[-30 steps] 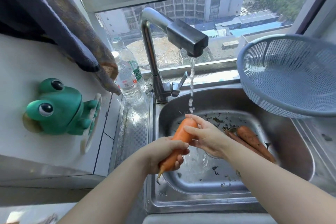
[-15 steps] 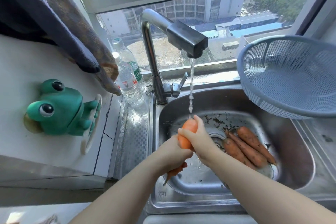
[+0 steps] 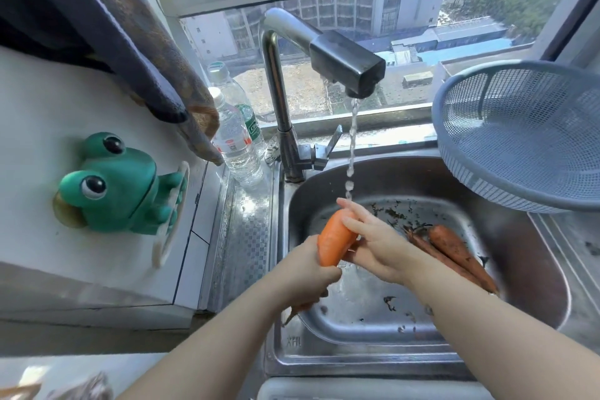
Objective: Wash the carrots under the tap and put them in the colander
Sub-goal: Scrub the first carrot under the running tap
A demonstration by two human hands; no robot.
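Note:
An orange carrot [image 3: 334,239] stands nearly upright over the steel sink [image 3: 535,295], just below the running stream from the tap [image 3: 344,63]. My left hand [image 3: 300,273] grips its lower half, and the thin tip pokes out beneath the fist. My right hand [image 3: 373,242] lies against the carrot's right side, fingers stretched up over its top. Two muddy carrots [image 3: 454,253] lie in the sink at the right. The blue-grey colander [image 3: 526,136] sits tilted on the sink's right rim with nothing visible inside.
Two plastic water bottles [image 3: 235,140] stand left of the tap base. A green frog holder [image 3: 120,185] hangs on the white wall at left, below a hanging cloth [image 3: 136,52]. Bits of dirt and peel dot the sink floor.
My right hand slid up and down along the carrot, and its fingers now reach over the top. The carrot has tilted more upright under the stream. The left grip is unchanged.

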